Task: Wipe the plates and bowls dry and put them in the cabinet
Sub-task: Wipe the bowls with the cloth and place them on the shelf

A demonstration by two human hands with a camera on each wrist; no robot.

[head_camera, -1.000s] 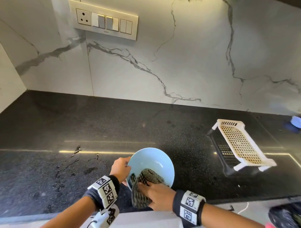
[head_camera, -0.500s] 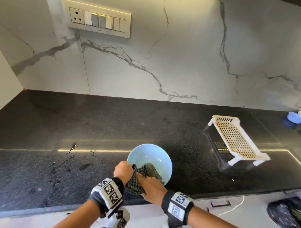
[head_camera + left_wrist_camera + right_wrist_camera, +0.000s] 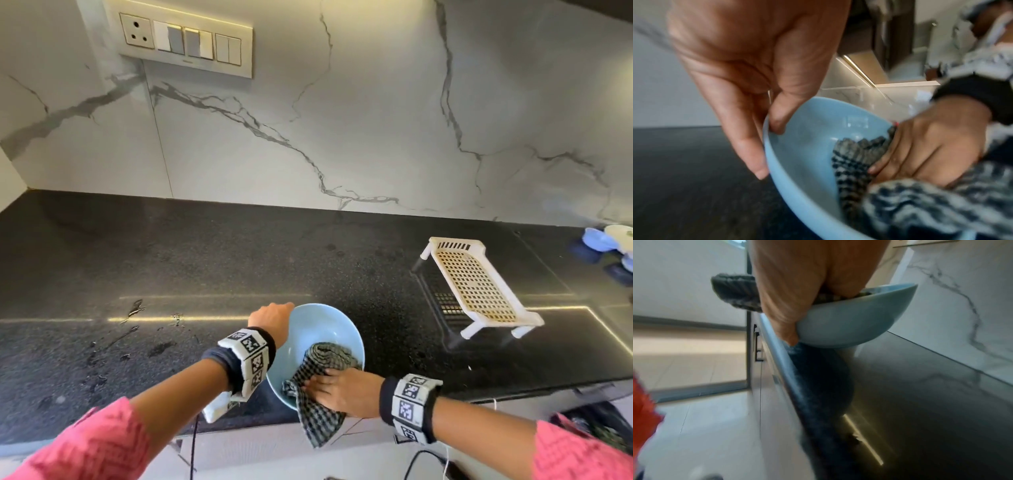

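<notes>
The left hand (image 3: 748, 65) pinches the rim of the pale blue glossy round bowl (image 3: 318, 329), thumb inside and fingers outside. The bowl is held tilted just above the front edge of the black speckled stone counter (image 3: 205, 260). The right hand (image 3: 346, 389) clamps the grey-and-black checked cloth (image 3: 329, 359) to the inner wall with flat fingers, thumb beneath the bowl (that wrist view is blurred). Beyond the white perforated plastic rack (image 3: 476, 287), small dishes (image 3: 597, 238) are cut off by the frame.

L: left hand (image 3: 270, 317) pinches bowl (image 3: 318, 329) rim; thumb inside | R: right hand (image 3: 342, 387) clamps cloth (image 3: 325, 356); fingers inside, thumb outside
</notes>
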